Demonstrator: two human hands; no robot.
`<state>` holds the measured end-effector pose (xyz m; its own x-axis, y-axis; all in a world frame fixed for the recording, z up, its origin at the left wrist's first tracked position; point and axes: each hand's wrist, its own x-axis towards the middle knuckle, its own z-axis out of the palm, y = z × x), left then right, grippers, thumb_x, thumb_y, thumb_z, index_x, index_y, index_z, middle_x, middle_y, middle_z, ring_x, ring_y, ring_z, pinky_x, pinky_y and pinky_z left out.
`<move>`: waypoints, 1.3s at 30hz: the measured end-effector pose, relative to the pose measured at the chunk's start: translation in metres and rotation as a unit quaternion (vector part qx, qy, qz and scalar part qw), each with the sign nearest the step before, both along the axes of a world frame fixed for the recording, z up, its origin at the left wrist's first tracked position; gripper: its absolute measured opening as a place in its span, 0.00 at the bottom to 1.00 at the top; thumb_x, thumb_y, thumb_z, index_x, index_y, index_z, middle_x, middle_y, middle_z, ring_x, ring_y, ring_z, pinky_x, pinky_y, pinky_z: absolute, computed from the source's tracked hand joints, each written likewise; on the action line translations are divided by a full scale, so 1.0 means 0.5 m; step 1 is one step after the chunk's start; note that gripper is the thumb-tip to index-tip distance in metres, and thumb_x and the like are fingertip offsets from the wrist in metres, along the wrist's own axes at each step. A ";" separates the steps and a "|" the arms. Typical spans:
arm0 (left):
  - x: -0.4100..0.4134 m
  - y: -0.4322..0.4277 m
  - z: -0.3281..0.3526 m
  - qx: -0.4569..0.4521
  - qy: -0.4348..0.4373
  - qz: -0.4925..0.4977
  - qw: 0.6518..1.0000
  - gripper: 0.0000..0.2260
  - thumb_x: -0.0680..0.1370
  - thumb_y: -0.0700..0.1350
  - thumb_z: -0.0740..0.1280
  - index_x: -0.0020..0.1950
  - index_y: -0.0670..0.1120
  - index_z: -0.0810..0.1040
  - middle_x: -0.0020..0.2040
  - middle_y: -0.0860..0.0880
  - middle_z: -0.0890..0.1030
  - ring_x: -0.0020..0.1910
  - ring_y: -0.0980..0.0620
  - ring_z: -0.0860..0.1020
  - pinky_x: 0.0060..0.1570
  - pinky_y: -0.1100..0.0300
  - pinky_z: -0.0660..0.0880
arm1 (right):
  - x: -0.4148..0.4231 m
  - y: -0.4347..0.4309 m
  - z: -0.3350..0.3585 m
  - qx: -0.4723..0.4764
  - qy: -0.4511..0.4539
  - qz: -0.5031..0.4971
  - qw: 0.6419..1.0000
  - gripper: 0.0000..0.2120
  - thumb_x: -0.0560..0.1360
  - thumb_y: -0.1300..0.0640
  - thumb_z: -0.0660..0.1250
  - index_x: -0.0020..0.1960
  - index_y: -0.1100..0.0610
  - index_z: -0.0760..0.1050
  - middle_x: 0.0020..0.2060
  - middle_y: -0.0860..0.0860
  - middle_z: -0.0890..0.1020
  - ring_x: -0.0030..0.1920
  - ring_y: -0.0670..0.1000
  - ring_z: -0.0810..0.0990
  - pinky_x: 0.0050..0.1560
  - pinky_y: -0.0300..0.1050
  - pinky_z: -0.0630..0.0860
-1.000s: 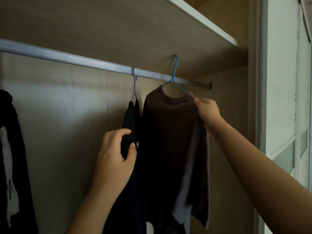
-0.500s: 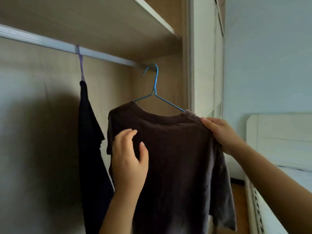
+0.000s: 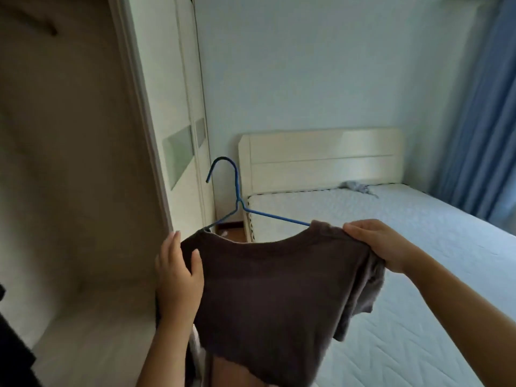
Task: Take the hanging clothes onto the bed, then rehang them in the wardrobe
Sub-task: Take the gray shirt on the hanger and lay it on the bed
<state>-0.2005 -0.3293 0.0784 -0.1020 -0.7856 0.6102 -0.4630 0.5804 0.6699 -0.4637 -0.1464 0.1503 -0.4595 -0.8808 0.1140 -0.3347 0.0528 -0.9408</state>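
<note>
Bedroom light falls pale and bluish across the scene, and right up close both hands carry the brown T-shirt (image 3: 268,283) between them. The left hand (image 3: 178,277) is clamped on the left shoulder of the shirt, thumb over the front of the cloth and fingers behind. The right hand (image 3: 382,244) is pinched tight on the right shoulder seam, bunching the sleeve beneath it. Holding it at both shoulders keeps the shirt spread flat and stops it sliding off the wire.

And the blue hanger (image 3: 237,196) is free of any rail, hook up in open air, its arms running down into the neckline; it looks as if shirt and hanger travel as one so rehanging will be simple later. The hem hangs low, out of frame at the bottom.

Off to the left, the open wardrobe (image 3: 83,163) stands just beside the left hand, with a dark garment (image 3: 14,358) barely showing at the lower edge. Ahead and right, the bed (image 3: 418,261) waits, bare quilted mattress, nothing on it near the hands. Further back, a small grey cloth (image 3: 357,187) lies by the cream headboard (image 3: 321,157), with blue curtains (image 3: 480,121) beyond. My read: the shirt is midway to the bed, not yet laid down.
</note>
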 end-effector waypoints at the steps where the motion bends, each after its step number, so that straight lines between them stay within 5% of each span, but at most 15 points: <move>1: -0.008 0.022 -0.014 0.013 -0.026 -0.013 0.999 0.22 0.77 0.40 0.63 0.70 0.38 0.64 0.70 0.38 0.67 0.69 0.38 0.65 0.66 0.45 0.64 | -0.005 0.045 -0.010 0.006 -0.006 -0.015 1.000 0.18 0.77 0.55 0.59 0.29 0.59 0.72 0.23 0.47 0.73 0.25 0.43 0.71 0.28 0.33 0.69; 5: -0.040 0.089 -0.067 0.062 -0.105 -0.061 0.991 0.23 0.77 0.43 0.62 0.70 0.39 0.63 0.69 0.38 0.68 0.69 0.38 0.64 0.68 0.44 0.61 | -0.018 0.202 -0.037 0.022 -0.051 -0.064 0.996 0.17 0.72 0.52 0.64 0.26 0.57 0.76 0.23 0.48 0.76 0.25 0.44 0.74 0.27 0.33 0.72; 8: -0.068 0.114 -0.094 0.025 -0.142 -0.062 0.988 0.14 0.76 0.42 0.64 0.60 0.38 0.74 0.56 0.35 0.77 0.57 0.34 0.73 0.58 0.41 0.67 | -0.024 0.300 -0.053 0.049 -0.049 -0.091 0.993 0.17 0.58 0.41 0.74 0.28 0.55 0.80 0.23 0.47 0.78 0.26 0.43 0.76 0.28 0.33 0.73; 10: -0.084 0.138 -0.109 0.038 -0.143 -0.087 0.985 0.08 0.77 0.42 0.64 0.51 0.38 0.77 0.48 0.36 0.79 0.49 0.35 0.75 0.51 0.44 0.70 | -0.024 0.355 -0.068 0.057 -0.056 -0.114 0.990 0.18 0.64 0.39 0.71 0.28 0.55 0.81 0.23 0.47 0.79 0.26 0.44 0.76 0.28 0.33 0.73; 12: -0.093 0.168 -0.129 0.082 -0.139 -0.139 0.977 0.08 0.77 0.44 0.63 0.46 0.39 0.77 0.44 0.38 0.78 0.46 0.38 0.75 0.43 0.49 0.70 | -0.027 0.404 -0.085 0.059 -0.072 -0.138 0.986 0.18 0.73 0.53 0.65 0.27 0.56 0.81 0.23 0.48 0.79 0.26 0.44 0.77 0.27 0.32 0.73; 16: -0.089 0.240 -0.176 0.174 -0.133 -0.204 0.954 0.09 0.76 0.47 0.64 0.44 0.42 0.77 0.43 0.42 0.80 0.44 0.42 0.75 0.40 0.56 0.65 | -0.005 0.495 -0.123 0.110 -0.070 -0.153 0.980 0.14 0.63 0.47 0.70 0.26 0.56 0.78 0.22 0.46 0.74 0.24 0.43 0.72 0.26 0.33 0.69; 21: -0.103 0.365 -0.218 0.235 -0.128 -0.248 0.931 0.07 0.75 0.47 0.67 0.36 0.49 0.74 0.35 0.49 0.77 0.42 0.43 0.76 0.40 0.56 0.68 | 0.007 0.644 -0.184 0.177 0.001 -0.214 0.961 0.16 0.73 0.54 0.67 0.28 0.55 0.71 0.24 0.47 0.69 0.24 0.42 0.66 0.27 0.32 0.63; 27: -0.192 0.613 -0.239 0.249 -0.173 -0.321 0.897 0.08 0.73 0.48 0.68 0.44 0.44 0.80 0.41 0.47 0.80 0.44 0.46 0.76 0.42 0.58 0.67 | 0.031 0.954 -0.260 0.301 0.081 -0.285 0.907 0.17 0.74 0.48 0.65 0.34 0.59 0.74 0.28 0.49 0.70 0.30 0.46 0.68 0.32 0.38 0.63; 31: -0.257 0.833 -0.255 0.247 -0.202 -0.398 0.860 0.07 0.73 0.48 0.69 0.41 0.45 0.79 0.40 0.47 0.80 0.43 0.47 0.76 0.43 0.58 0.67 | 0.087 1.222 -0.296 0.320 0.017 -0.382 0.867 0.20 0.71 0.44 0.67 0.33 0.61 0.73 0.29 0.51 0.71 0.32 0.49 0.70 0.35 0.45 0.67; 39: -0.330 1.289 -0.305 0.255 -0.297 -0.549 0.738 0.07 0.71 0.48 0.71 0.33 0.49 0.79 0.33 0.52 0.81 0.38 0.51 0.78 0.40 0.57 0.72 | 0.263 1.700 -0.354 0.344 -0.079 -0.547 0.759 0.16 0.72 0.46 0.68 0.36 0.59 0.76 0.32 0.51 0.78 0.35 0.48 0.75 0.35 0.41 0.67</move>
<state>-0.3653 0.3152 -0.0742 -0.9791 -0.1416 -0.1459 -0.2010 0.5663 0.7993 -0.3322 0.7037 -0.0265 -0.9188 0.2122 -0.3327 0.3782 0.7145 -0.5887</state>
